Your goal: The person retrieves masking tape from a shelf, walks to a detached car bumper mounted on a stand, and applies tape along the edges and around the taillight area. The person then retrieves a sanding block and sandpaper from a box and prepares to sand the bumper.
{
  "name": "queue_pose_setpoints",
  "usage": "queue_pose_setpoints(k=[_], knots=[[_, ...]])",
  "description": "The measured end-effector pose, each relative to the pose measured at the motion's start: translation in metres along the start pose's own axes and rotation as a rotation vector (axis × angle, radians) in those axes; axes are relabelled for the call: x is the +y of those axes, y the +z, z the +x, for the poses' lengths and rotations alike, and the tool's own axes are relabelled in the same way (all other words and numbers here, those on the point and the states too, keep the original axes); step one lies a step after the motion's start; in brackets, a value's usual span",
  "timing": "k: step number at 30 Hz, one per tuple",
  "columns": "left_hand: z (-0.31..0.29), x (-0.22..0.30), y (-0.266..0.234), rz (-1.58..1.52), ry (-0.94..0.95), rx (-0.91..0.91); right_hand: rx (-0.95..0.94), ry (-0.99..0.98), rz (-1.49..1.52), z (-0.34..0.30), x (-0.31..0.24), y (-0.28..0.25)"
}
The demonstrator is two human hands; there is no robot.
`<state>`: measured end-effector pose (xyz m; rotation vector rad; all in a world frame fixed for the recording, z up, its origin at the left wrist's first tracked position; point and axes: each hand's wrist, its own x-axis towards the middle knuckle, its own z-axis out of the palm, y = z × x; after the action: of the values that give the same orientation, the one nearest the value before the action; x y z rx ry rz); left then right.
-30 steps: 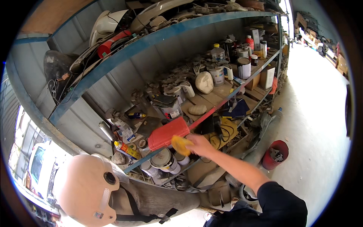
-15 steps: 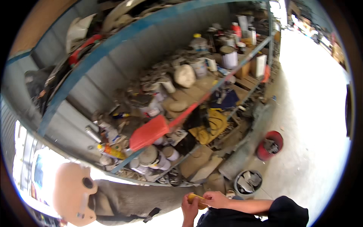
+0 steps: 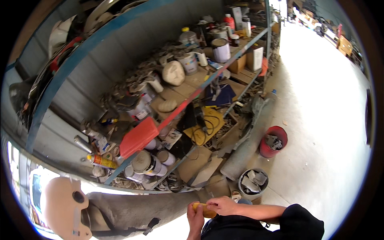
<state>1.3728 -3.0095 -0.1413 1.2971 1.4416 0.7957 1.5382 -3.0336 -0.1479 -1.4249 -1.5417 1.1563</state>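
My left hand (image 3: 195, 218) is closed around a small yellow-orange object (image 3: 209, 212), low in the middle of the view. It looks like a roll or a folded sheet; its exact kind cannot be made out. The fingers of my right hand (image 3: 223, 206) pinch together at its upper edge, and that forearm comes in from the right. Both hands are close together in front of my body, near the lower end of the shelving.
A shelf rack with a red and blue rail (image 3: 185, 103) holds cans, bottles and a red box (image 3: 139, 137). On the floor stand a red bucket (image 3: 262, 149) and a grey bucket of scraps (image 3: 242, 189). A large grey roll (image 3: 160, 208) and a beige panel (image 3: 60, 204) lie at lower left.
My view has turned, so the shelving and buckets sit further left. Both hands have shifted slightly left in view and still hold the yellow-orange object.
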Motion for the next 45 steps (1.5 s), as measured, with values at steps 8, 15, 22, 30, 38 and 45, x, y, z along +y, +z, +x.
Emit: queue_pose_setpoints(k=[8, 15, 22, 30, 38, 45], knots=[[-0.01, 0.027, -0.013, 0.172, 0.013, 0.15, -0.124, -0.18, -0.462, 0.007, -0.019, 0.011], [-0.014, 0.02, -0.018, 0.167, -0.009, 0.153, -0.192, -0.152, -0.507, 0.008, -0.029, 0.013], [-0.027, 0.033, -0.027, 0.167, -0.118, 0.117, -0.317, -0.27, -0.582, 0.013, -0.008, 0.027], [-0.012, 0.003, -0.016, 0.306, -0.027, 0.017, -0.222, -0.299, -0.629, -0.003, -0.022, 0.007], [-0.005, -0.026, -0.014, 0.354, -0.026, -0.063, -0.404, -0.185, -0.671, -0.007, -0.025, -0.008], [-0.01, 0.001, -0.009, 0.251, -0.064, -0.01, -0.148, -0.031, -0.316, -0.005, -0.001, -0.006]])
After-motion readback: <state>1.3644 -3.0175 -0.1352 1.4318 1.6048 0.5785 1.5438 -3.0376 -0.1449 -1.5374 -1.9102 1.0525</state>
